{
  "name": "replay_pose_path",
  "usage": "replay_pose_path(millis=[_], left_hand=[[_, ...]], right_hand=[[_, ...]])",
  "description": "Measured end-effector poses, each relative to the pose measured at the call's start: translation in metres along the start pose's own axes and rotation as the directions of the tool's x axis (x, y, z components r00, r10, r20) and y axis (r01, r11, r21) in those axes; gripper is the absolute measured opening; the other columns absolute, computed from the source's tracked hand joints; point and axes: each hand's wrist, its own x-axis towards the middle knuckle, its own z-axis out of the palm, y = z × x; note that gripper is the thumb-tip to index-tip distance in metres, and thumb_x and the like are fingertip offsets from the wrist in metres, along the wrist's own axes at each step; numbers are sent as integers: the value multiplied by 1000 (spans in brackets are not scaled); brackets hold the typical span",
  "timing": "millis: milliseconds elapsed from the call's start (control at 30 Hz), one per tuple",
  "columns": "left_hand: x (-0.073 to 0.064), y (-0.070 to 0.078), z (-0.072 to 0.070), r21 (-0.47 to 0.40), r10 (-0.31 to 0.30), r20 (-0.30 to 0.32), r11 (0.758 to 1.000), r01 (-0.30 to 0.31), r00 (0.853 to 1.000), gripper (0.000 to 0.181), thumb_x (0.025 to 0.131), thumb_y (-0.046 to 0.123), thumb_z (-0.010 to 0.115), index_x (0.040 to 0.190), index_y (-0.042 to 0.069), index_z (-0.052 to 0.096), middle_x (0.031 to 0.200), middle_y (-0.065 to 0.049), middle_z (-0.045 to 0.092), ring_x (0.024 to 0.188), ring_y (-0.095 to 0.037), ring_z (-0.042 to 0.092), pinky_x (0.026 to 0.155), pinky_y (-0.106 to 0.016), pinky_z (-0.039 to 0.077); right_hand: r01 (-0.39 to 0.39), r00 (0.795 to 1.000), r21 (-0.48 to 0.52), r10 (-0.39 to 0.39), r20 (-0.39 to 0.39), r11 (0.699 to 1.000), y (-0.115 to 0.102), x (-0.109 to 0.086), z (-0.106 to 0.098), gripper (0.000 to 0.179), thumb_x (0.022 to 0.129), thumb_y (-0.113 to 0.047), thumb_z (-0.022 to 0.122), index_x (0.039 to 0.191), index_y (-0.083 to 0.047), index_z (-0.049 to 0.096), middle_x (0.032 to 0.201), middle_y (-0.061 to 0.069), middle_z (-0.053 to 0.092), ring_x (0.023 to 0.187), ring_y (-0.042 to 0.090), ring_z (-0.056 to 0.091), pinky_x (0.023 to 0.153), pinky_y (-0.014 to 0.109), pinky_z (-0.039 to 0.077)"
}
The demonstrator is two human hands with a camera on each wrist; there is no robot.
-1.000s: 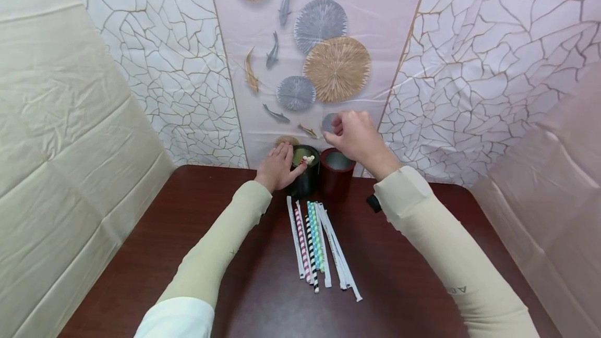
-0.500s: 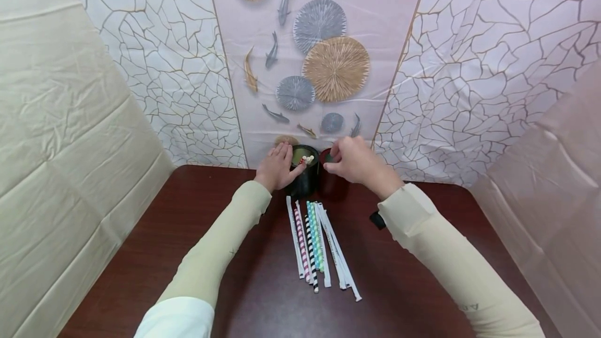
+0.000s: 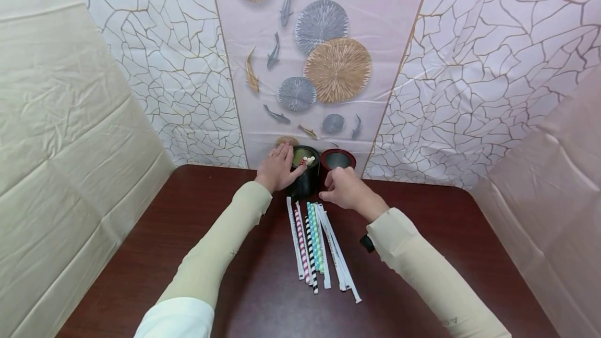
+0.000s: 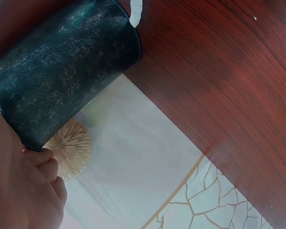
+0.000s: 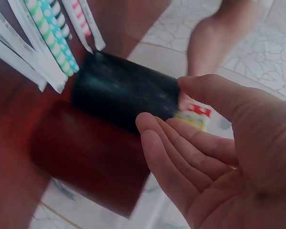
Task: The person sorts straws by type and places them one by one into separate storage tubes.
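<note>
My left hand [image 3: 276, 167] lies at the rim of a dark green-black cylindrical cup [image 4: 69, 67], fingers extended along its left side and thumb across the near rim. Red-and-white and yellow-tinged paper straws [image 3: 307, 160] poke out of that cup. Beside it on the right stands a dark red cup [image 3: 339, 158], its grey interior showing in the head view. My right hand [image 5: 214, 157] holds nothing, its fingers loosely bent and thumb apart, just in front of the red cup. Below the hands lies a row of striped paper straws [image 3: 312, 239], in pink, black, blue and green.
Several white paper-wrapped straws [image 3: 337, 252] lie among and beside the striped ones on the dark wooden table [image 3: 188, 254]. A patterned cloth backdrop [image 3: 300, 56] rises right behind the cups. Cream fabric panels [image 3: 61, 134] flank both sides.
My right hand went down from above the red cup, over its opening, then back toward the near side, above the straws. My left hand stayed at the dark cup's rim.
</note>
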Motion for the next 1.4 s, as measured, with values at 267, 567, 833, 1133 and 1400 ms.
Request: replay_pose_path(millis=[267, 567, 833, 1133, 1400], left_hand=[[-1, -1, 0, 5, 6, -10, 1000, -5, 1000, 89, 109, 68, 20, 168, 2, 20, 177, -16, 18, 166, -30, 15, 136, -42, 16], [-3, -3, 0, 0, 5, -10, 1000, -5, 1000, 89, 109, 68, 19, 168, 1, 20, 177, -17, 17, 166, -30, 15, 136, -42, 16], [-3, -3, 1, 2, 1, -12, 1000, -1, 1000, 89, 109, 68, 18, 168, 2, 20, 178, -16, 17, 166, -30, 15, 136, -42, 16], [0, -3, 3, 2, 12, -15, 1000, -12, 1000, 89, 109, 67, 20, 168, 1, 20, 177, -17, 18, 166, -31, 16, 136, -42, 16], [2, -2, 3, 10, 15, -22, 1000, -15, 1000, 90, 109, 68, 19, 168, 1, 20, 177, -17, 19, 166, -30, 16, 136, -42, 16]], right_hand=[[-69, 996, 75, 65, 56, 995, 8, 7, 36, 33, 95, -20, 80, 115, 6, 74, 104, 17, 78, 79, 17, 74, 75, 35, 64], [-135, 990, 139, 128, 60, 981, 17, 19, 74, 23, 93, -18, 81, 103, 3, 76, 91, 12, 75, 72, 18, 67, 68, 32, 59], [-181, 983, 131, 175, 57, 975, 20, 36, 100, 31, 93, -18, 82, 69, -7, 66, 56, 0, 50, 51, 14, 47, 50, 25, 40], [-275, 962, 112, 273, 31, 955, 13, 50, 114, 33, 94, -16, 80, 69, -9, 60, 62, 5, 54, 56, 19, 52, 55, 31, 44], [-295, 955, 52, 296, -2, 954, 10, 59, 122, 20, 92, -18, 83, 98, -2, 73, 84, 10, 68, 73, 25, 65, 65, 37, 56]])
